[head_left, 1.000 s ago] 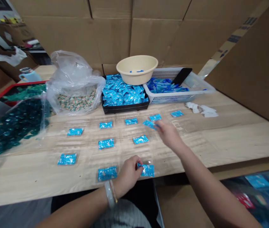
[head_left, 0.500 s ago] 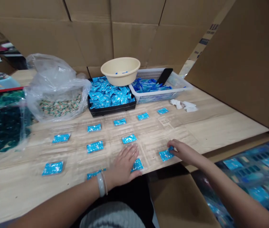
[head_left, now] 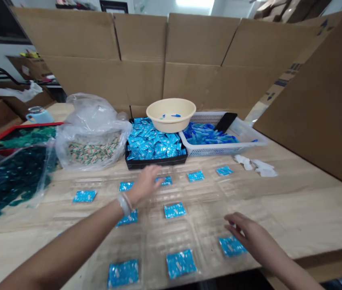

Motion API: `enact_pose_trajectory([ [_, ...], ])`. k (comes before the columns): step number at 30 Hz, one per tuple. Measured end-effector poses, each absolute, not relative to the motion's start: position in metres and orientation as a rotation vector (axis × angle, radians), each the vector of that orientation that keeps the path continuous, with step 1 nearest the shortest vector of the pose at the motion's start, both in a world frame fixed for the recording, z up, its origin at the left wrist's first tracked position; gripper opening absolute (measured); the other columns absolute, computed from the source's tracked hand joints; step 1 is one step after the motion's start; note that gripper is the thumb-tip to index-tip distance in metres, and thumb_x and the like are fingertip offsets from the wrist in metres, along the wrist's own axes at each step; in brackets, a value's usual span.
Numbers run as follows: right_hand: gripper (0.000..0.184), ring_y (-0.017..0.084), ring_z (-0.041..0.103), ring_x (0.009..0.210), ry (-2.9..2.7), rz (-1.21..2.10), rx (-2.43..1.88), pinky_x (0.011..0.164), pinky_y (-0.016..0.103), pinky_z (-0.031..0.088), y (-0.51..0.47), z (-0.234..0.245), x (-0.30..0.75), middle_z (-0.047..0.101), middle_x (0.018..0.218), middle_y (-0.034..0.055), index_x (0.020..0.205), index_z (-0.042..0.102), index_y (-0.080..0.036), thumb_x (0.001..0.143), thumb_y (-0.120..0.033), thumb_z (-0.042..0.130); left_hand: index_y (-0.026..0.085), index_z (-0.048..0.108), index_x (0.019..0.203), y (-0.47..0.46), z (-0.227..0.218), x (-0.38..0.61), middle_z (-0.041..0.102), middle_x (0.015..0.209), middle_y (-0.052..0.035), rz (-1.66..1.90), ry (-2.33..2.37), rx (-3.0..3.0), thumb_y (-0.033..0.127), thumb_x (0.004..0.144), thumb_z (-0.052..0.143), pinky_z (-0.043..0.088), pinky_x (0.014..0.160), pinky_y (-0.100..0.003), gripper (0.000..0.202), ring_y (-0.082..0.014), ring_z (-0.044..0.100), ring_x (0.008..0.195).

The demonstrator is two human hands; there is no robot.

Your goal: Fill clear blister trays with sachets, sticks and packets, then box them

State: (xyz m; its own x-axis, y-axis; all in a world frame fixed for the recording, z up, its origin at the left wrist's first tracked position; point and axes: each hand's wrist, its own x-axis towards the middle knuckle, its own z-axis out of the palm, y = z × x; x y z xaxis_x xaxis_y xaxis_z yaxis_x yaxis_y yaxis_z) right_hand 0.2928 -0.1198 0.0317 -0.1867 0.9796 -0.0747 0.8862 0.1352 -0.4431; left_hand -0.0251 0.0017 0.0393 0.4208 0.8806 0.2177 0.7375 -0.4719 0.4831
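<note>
Slightly blurred, my left hand [head_left: 145, 184] reaches over the table, fingers stretched toward the black tray [head_left: 155, 162] heaped with blue packets [head_left: 155, 139]. Nothing shows in it. Beneath its fingers lies a blue packet [head_left: 165, 181], partly covered. My right hand [head_left: 246, 230] hovers just above another blue packet [head_left: 230, 246] near the table's front edge. Its thumb and fingers are bent with a gap between them, and I see nothing held. Clear plastic blister trays [head_left: 203, 225] lie in rows, several with one blue packet each.
A cream basin [head_left: 171, 127] rests on the tray and a white basket [head_left: 216, 150] of blue pieces. To the left stand a clear bag [head_left: 92, 161] of small packets and a bag of dark green pieces [head_left: 13, 177]. Crumpled white paper [head_left: 263, 167] lies at right; cardboard [head_left: 193, 80] walls the back.
My left hand has lifted from the front trays and moved forward toward the black tray. My right hand has let go of the blue packet. The view has tilted up.
</note>
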Motion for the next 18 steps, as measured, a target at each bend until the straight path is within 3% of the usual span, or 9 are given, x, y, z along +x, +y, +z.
enact_pose_trajectory([
  [2,0.025,0.019,0.058,0.075,-2.179,0.476,-1.705,0.067,0.03,0.044,-0.074,0.054,0.265,0.061,0.087,0.0078,0.091,0.06,-0.022,0.082,-0.033,0.038,0.011,0.053,0.11,0.056,0.051,-0.026,0.056,0.107,-0.0154,0.704,1.648,2.214,0.033,0.081,0.044,0.036,0.09,-0.036,0.037,-0.0243,0.05,0.102],
  [5,0.026,0.019,0.056,0.09,-2.255,0.347,-1.481,0.077,0.03,0.042,0.016,0.078,0.204,0.06,0.097,0.0084,0.097,0.058,-0.019,0.083,-0.024,0.037,0.009,0.052,0.11,0.114,0.055,-0.007,0.055,0.108,-0.0177,0.614,1.724,2.057,0.029,0.072,0.058,0.037,0.085,-0.034,0.043,-0.0268,0.051,0.1],
  [9,0.032,0.024,0.056,0.09,-2.213,0.276,-1.8,0.073,0.034,0.042,0.111,0.072,0.145,0.055,0.108,0.0144,0.106,0.055,-0.017,0.075,-0.013,0.047,0.01,0.054,0.103,0.135,0.041,0.009,0.059,0.101,-0.0163,0.56,1.718,1.96,0.02,0.066,0.063,0.039,0.077,-0.03,0.04,-0.0252,0.055,0.091],
  [12,0.024,0.023,0.057,0.084,-2.235,0.315,-1.862,0.069,0.033,0.041,0.137,0.052,0.138,0.059,0.097,0.0117,0.094,0.059,-0.018,0.071,-0.015,0.054,0.012,0.059,0.082,0.134,0.032,-0.004,0.062,0.081,-0.0104,0.54,1.66,1.979,0.023,0.068,0.061,0.04,0.069,-0.029,0.018,-0.0227,0.057,0.078],
  [14,0.012,0.02,0.056,0.081,-2.152,0.352,-1.777,0.069,0.03,0.041,0.138,0.041,0.141,0.06,0.087,0.0068,0.082,0.06,-0.018,0.072,-0.019,0.053,0.014,0.057,0.07,0.136,0.029,-0.017,0.06,0.072,-0.0071,0.585,1.615,1.981,0.027,0.071,0.056,0.039,0.066,-0.028,0.013,-0.0204,0.056,0.071],
  [18,0.013,0.014,0.053,0.063,-1.624,0.709,-1.457,0.059,0.026,0.042,0.12,0.048,0.165,0.054,0.063,-0.0009,0.07,0.051,-0.018,0.072,-0.03,0.05,0.014,0.051,0.069,0.148,0.031,-0.031,0.055,0.067,-0.0038,0.91,1.721,1.797,0.026,0.075,0.05,0.038,0.064,-0.027,0.013,-0.0168,0.05,0.065],
])
